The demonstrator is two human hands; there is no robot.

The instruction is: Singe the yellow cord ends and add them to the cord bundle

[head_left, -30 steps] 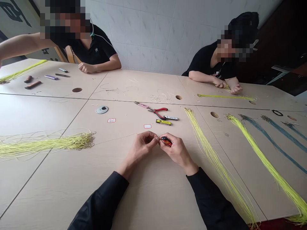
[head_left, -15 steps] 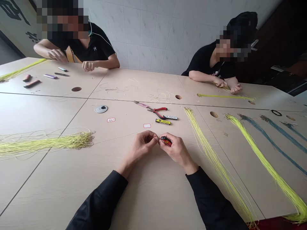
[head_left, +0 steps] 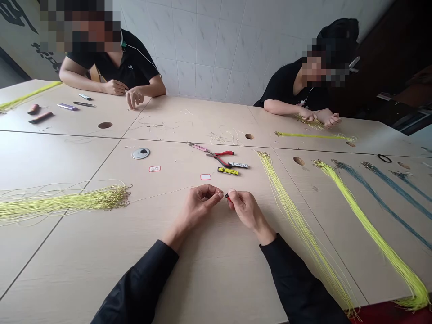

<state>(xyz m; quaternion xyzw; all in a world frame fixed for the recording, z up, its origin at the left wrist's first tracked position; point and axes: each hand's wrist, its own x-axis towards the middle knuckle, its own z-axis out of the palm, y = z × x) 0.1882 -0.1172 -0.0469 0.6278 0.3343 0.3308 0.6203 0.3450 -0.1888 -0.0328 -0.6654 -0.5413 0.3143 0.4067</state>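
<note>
My left hand (head_left: pixel 203 202) pinches a thin pale cord (head_left: pixel 165 194), which runs left over the table towards a bundle of yellow-green cords (head_left: pixel 101 198) with metal ends. Just right of its fingertips, my right hand (head_left: pixel 246 209) is closed around a small red and black lighter (head_left: pixel 228 197), mostly hidden by the fingers. A small gap separates the two hands. Beyond them lie red-handled pliers (head_left: pixel 222 157), pink-handled tweezers (head_left: pixel 199 147), a yellow lighter-like piece (head_left: pixel 228 171) and a white one (head_left: pixel 239 165).
More yellow-green cords (head_left: pixel 290 209) and blue-grey cords (head_left: pixel 381 202) stretch along the right side. A round metal disc (head_left: pixel 141 153) and small labels lie on the table (head_left: pixel 209 279). Two people in black shirts sit across it; several cutters lie at the far left.
My right hand has turned and its thumb has shifted over the lighter, which shows less now. Across the table, the left person's hands have moved right. The view has shifted slightly.
</note>
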